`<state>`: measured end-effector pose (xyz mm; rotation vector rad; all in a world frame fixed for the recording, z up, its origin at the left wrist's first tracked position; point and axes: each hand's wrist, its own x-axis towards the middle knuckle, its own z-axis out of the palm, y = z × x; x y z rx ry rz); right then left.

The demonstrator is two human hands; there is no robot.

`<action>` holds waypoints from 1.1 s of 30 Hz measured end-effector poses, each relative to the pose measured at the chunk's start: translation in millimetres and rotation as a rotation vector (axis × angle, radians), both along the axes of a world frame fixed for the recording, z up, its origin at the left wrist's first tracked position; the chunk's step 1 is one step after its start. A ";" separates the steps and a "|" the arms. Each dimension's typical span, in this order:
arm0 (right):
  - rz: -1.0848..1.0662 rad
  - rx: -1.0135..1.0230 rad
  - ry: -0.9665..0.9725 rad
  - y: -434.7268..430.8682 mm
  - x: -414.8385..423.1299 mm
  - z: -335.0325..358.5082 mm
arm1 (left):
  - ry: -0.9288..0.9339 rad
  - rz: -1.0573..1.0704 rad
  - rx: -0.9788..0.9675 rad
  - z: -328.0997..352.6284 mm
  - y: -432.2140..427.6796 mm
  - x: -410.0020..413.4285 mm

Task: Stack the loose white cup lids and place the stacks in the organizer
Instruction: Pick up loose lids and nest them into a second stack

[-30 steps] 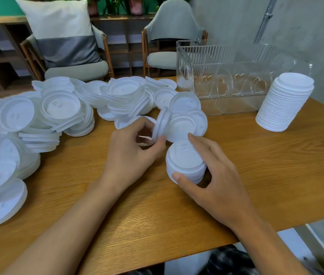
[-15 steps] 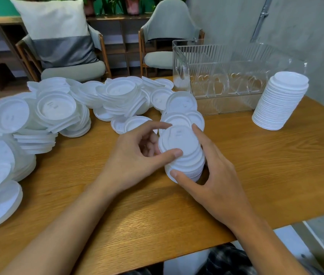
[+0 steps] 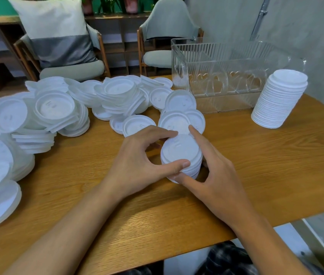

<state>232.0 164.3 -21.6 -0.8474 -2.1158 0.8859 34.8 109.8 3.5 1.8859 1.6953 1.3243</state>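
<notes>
White plastic, thin and slick: short stack [image 3: 181, 155] of cup lids standing on the wooden worktop [image 3: 256, 155], enclosed between both grips.

Risks, judged from the present layout:
- Top lid possibly not fully nested; seating not readable from this view. Off-centre pressure likely to tilt it or pop it sideways.
- Over-squeezing at the rims: thin lids flexing, stack splaying toward the few loose lids [image 3: 175, 121] lying just beyond the fingertips.
- Lifting by the upper lids only: lower lids left behind or dropped.
- Carry to the clear organizer [image 3: 226, 76], well beyond the grips and to their right: high ribbed walls and dividers, snagging possible on the way in.
- Big heap of loose lids [image 3: 54, 108] well to the left of the left grip: leaning, prone to sliding if brushed by a forearm.

Grip state:
- Left grip [image 3: 137, 161]: about half closed. Thumb on the near rim of the top lid, index finger curved over to the far rim. Other fingers tucked behind, partly hidden.
- Right grip [image 3: 214, 173]: wider span. Index finger stretched along the far right side of the stack, thumb at its base on the near side.
- Both pinching the same stack; nothing else held.

Tall finished stack [image 3: 280, 100] well to the right of the right grip, just beside the organizer, not yet inside.
</notes>
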 end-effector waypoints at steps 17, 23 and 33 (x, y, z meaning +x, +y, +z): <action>-0.002 0.034 -0.040 1.8 1.4 -1.3 | -0.114 0.032 -0.104 -12.8 2.0 11.9; -0.050 0.058 -0.048 -1.8 1.9 2.3 | -0.052 -0.032 -0.015 -11.6 2.4 3.0; -0.036 0.056 -0.100 4.1 13.1 5.9 | 0.342 0.113 0.090 -29.4 23.6 -9.2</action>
